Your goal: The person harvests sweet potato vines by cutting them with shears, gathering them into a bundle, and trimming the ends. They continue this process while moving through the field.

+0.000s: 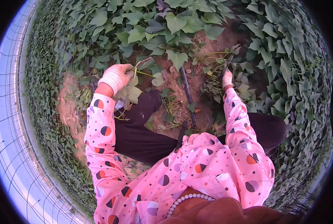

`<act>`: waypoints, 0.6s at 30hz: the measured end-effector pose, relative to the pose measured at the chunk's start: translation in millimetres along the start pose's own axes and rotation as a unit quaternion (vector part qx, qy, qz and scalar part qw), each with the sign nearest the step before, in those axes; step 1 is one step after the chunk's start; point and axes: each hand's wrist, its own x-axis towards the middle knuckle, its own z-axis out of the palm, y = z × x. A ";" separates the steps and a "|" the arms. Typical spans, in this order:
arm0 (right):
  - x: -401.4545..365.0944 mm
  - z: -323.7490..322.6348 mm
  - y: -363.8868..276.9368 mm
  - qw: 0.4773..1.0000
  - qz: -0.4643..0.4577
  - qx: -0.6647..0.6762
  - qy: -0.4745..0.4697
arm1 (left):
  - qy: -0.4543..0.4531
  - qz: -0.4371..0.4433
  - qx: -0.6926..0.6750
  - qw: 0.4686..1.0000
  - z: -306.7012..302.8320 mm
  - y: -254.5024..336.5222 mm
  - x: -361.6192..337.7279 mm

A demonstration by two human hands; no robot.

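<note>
My left hand (116,78), in a pale ribbed glove or wrap, is closed around a cut-looking vine stem (137,67). Its reddish end sticks out past my fingers, and broad green leaves (131,93) hang below the hand, over my knee. On the other side, my right hand (227,79), also wrapped in pale material, is closed on a dark, thin tool with a blade-like tip (230,60). That hand is low among vine stems and small leaves (215,76) at the bed's edge. Its grip is partly hidden.
Dense leafy vines (174,24) spread ahead and along both sides. A black irrigation hose (187,87) runs over reddish soil (174,76) between my knees. Loose stems (170,104) lie beside it. Bare soil (67,108) shows at the left, with wire-like lines against sky beyond.
</note>
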 end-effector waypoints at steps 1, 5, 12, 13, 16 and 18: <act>-27.3 4.3 -28.6 0.977 -0.135 -0.161 0.029 | 0.002 0.007 -0.021 1.000 4.3 1.1 1.4; -85.1 86.6 -83.4 0.974 -0.118 -0.180 -0.066 | -0.001 0.025 -0.036 0.999 2.4 10.9 -1.8; -44.8 249.9 -44.4 0.966 0.237 -0.056 -0.087 | 0.015 0.030 -0.047 0.998 2.4 20.4 -6.5; -49.6 260.7 -52.6 0.965 0.241 -0.062 -0.080 | 0.014 0.028 -0.072 0.997 3.0 19.0 -7.0; -72.2 276.0 -61.6 0.976 0.181 -0.009 -0.121 | 0.019 0.021 -0.112 0.993 5.7 13.2 -5.9; -89.6 275.6 -55.6 0.974 0.128 0.048 -0.182 | 0.074 0.055 -0.110 0.990 2.9 14.2 -10.8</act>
